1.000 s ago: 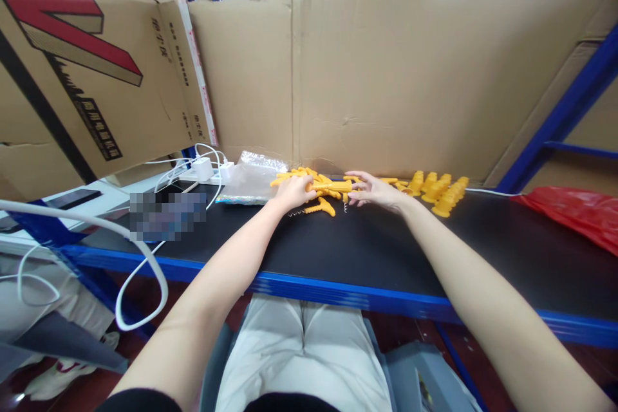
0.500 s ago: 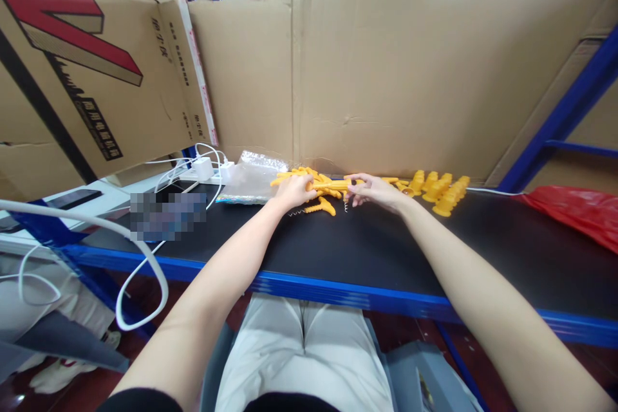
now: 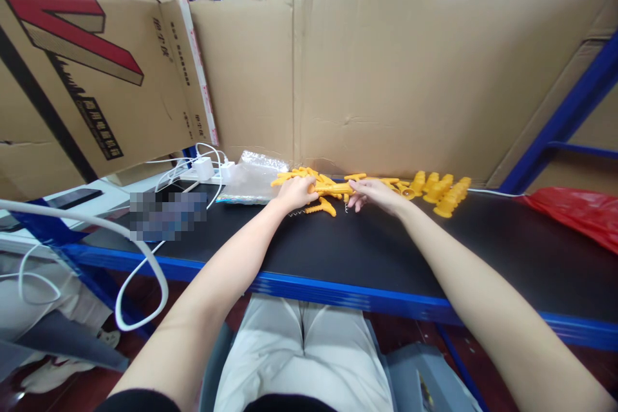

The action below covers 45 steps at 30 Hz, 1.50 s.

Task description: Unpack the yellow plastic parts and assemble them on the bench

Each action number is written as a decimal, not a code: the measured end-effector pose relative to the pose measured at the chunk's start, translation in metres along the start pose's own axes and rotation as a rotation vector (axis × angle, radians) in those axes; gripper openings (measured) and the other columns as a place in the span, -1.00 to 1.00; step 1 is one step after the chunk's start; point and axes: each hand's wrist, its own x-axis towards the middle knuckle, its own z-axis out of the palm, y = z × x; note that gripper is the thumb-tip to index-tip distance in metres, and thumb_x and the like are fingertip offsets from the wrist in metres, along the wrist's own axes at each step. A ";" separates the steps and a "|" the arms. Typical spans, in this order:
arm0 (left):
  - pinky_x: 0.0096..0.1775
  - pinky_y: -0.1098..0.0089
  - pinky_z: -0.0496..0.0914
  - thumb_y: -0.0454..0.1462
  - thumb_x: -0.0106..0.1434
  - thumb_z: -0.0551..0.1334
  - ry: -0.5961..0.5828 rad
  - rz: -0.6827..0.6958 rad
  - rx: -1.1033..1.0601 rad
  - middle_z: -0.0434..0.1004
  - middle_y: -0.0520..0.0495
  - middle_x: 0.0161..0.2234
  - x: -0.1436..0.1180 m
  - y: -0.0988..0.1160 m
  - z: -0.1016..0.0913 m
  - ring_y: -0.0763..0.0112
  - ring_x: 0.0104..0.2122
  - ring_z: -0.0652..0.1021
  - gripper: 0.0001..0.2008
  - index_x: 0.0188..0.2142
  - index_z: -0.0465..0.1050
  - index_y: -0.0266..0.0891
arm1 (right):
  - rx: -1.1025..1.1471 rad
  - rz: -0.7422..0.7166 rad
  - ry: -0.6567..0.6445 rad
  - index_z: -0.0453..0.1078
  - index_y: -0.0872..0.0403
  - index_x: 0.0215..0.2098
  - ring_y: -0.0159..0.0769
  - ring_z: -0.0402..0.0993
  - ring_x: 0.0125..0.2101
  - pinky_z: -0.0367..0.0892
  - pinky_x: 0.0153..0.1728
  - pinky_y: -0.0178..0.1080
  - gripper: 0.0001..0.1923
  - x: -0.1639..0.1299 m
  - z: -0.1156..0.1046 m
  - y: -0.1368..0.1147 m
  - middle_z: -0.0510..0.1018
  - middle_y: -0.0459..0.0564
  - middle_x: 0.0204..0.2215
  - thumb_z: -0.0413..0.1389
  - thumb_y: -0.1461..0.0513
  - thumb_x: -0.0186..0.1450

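Yellow plastic parts (image 3: 333, 188), black shelf top (image 3: 367, 251) edged blue, red bag (image 3: 577, 214).

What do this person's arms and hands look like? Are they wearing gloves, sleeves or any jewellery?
Both arms are bare from the upper arm down. The left hand and right hand wear no gloves, and no ring, watch or bracelet shows on either. The only sleeve in view is a dark edge of a short sleeve at the top of the left arm. Light-coloured trousers cover the lap below.

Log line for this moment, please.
left hand: grips yellow part | right hand: pinches its other end | loose yellow parts: right on black shelf
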 end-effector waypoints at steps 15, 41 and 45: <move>-0.26 0.32 0.36 -0.16 0.16 0.19 0.001 -0.015 -0.009 0.55 -0.12 -0.30 0.000 0.000 0.000 0.17 -0.25 0.54 -0.78 -0.23 0.45 -0.19 | 0.000 -0.045 0.009 0.33 0.12 -0.05 -0.33 0.53 -0.40 0.41 -0.38 -0.29 -0.49 0.001 -0.005 0.005 0.57 0.09 -0.26 0.27 0.07 0.12; -0.10 0.30 0.37 -0.17 0.30 0.07 0.000 0.137 -0.134 0.55 -0.11 -0.18 0.000 0.008 0.004 0.26 -0.14 0.52 -0.68 -0.07 0.50 -0.20 | -0.234 -0.336 0.807 0.20 -0.02 -0.11 -0.20 0.46 -0.15 0.42 -0.20 -0.17 -0.54 0.021 -0.050 0.050 0.45 0.09 -0.06 0.20 0.05 0.08; 0.09 0.30 0.25 -0.13 0.33 0.05 -0.054 0.338 -0.150 0.41 -0.11 0.07 -0.003 0.020 0.008 0.29 0.07 0.40 -0.64 0.03 0.43 -0.16 | -0.517 -0.320 0.777 0.26 0.01 -0.07 -0.19 0.49 -0.29 0.36 -0.17 -0.10 -0.60 0.018 -0.040 0.046 0.50 0.07 -0.14 0.16 0.08 0.16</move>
